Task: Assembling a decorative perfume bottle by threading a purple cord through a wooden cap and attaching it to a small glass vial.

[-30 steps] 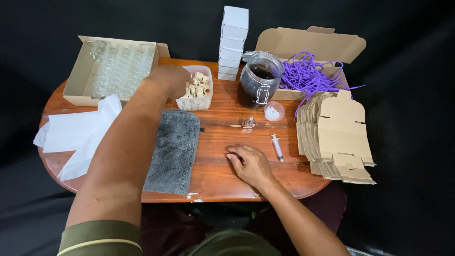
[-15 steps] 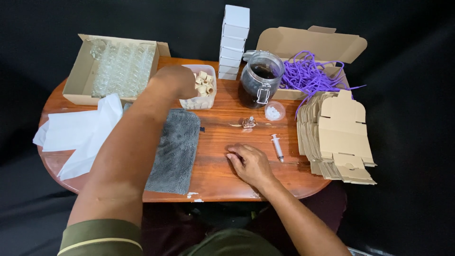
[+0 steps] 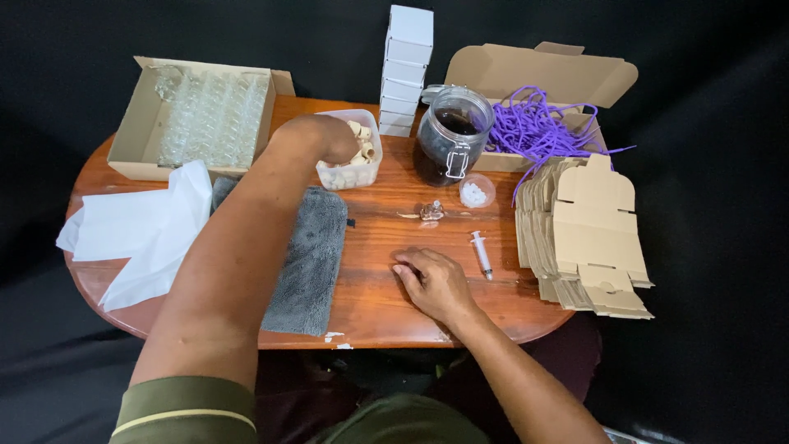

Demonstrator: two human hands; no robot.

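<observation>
We're at the cork pick — left hand (image 3: 316,140) in the tub of corks (image 3: 352,161), grip hidden, can't tell — right hand (image 3: 434,282) flat and empty; next needs one cork lifted clear.

A round wooden surface (image 3: 386,300) stood in the middle of the view, its reddish-brown top polished enough to throw back soft highlights along the grain. All around it hung or lay black cloth (image 3: 715,205), covering what was behind and to both sides (whether it draped a wall or ran down over the floor could not be told). The cloth showed faint folds and creases near the upper left and lower left. Light fell evenly from above, with only weak shadows on the wood. A few pale chips marked the near edge of the surface.
</observation>
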